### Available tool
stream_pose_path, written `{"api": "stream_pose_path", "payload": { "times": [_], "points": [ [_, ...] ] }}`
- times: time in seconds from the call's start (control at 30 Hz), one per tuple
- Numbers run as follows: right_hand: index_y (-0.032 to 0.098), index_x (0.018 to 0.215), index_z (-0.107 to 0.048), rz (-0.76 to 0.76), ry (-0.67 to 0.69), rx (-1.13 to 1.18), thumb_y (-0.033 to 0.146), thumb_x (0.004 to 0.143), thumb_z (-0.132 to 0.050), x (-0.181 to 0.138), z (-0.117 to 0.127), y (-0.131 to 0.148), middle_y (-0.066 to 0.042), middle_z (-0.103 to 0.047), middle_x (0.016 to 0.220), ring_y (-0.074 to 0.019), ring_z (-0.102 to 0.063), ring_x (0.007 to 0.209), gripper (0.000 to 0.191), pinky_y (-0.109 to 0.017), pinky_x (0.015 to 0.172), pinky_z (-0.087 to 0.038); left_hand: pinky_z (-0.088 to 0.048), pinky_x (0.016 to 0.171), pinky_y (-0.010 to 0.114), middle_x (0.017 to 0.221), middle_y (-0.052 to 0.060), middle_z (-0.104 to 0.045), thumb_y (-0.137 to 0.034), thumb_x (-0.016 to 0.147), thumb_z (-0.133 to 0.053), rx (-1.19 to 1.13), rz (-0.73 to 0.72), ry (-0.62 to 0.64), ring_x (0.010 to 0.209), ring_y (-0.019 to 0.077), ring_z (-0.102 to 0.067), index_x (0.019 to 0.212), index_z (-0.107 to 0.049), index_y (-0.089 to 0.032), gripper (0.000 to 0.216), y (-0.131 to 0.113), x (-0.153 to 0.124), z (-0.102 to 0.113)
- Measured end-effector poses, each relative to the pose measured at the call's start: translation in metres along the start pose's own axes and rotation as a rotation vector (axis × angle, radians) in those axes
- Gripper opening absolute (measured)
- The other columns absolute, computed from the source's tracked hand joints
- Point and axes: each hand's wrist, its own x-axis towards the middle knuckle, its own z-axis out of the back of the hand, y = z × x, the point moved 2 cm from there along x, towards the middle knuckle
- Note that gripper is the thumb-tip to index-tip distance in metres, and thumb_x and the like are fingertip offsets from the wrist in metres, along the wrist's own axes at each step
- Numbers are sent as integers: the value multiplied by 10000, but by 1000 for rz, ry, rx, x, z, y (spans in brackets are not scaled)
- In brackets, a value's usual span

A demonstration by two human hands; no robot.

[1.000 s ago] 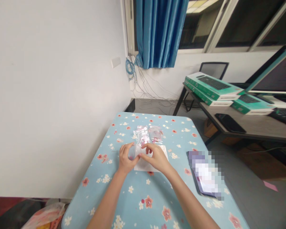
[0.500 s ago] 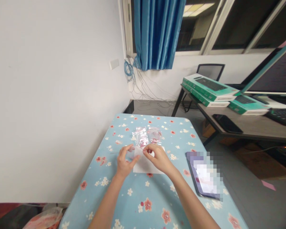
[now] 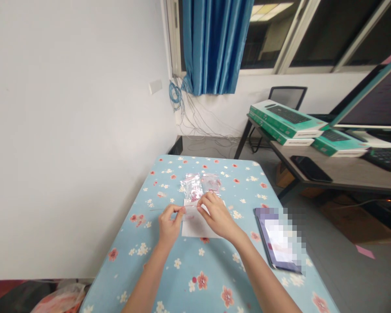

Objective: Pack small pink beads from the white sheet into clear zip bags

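While your fingers are pinching both its ends, the small clear bag (image 3: 190,209) is stretching between them.
Your left hand (image 3: 168,224) and right hand (image 3: 216,215) are holding it over the white sheet (image 3: 195,229).

No text, brand or number can be read anywhere. The phone (image 3: 278,243) screen on the table (image 3: 182,278) is blurred into blocks, the green boxes (image 3: 285,124) show only keyboard pictures, and the small clear bag (image 3: 190,210) shows no legible print.

Three clear bags (image 3: 191,211) (image 3: 192,187) (image 3: 211,183), one phone (image 3: 278,243)
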Motion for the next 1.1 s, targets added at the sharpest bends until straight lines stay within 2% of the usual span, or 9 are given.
{"api": "stream_pose_path", "payload": {
  "times": [0.17,0.37,0.6,0.83,1.1],
  "points": [
    [220,918,-547,43,18,34,294,927,-469,-1,2,4,-54,-555,966,-213,-501,933,107,-368,845,-408,-465,637,242,656,1,-630,-359,826,-559,2,-7,9,650,143,-595,706,-628,-180,226,-2,-1,1],
    [211,898,-549,90,23,23,273,929,-470,-1,1,8,-62,-560,976,-223,-486,940,105,-359,819,-394,-476,662,244,699,10,-650,-348,796,-611,-74,11,111,685,147,-612,748,-663,-175,187,-3,-2,-6],
    [200,913,-542,91,-19,-61,212,913,-480,0,-9,10,-69,-560,946,-229,-466,922,63,-350,778,-396,-474,638,241,661,-1,-642,-357,801,-598,-61,33,97,655,143,-607,703,-638,-173,212,-5,-2,-5],
    [220,924,-547,90,-19,-26,275,924,-478,0,-6,8,-73,-562,995,-229,-498,953,88,-373,824,-403,-505,680,269,730,31,-678,-366,807,-594,-91,12,155,714,163,-637,769,-670,-173,211,-8,-2,-6],
    [219,918,-565,75,-17,-7,293,929,-465,-1,-2,4,-65,-565,994,-229,-506,970,125,-393,862,-405,-502,663,257,691,11,-676,-365,796,-598,-91,73,65,682,153,-633,744,-663,-177,205,1,-2,-6]
  ]
}}
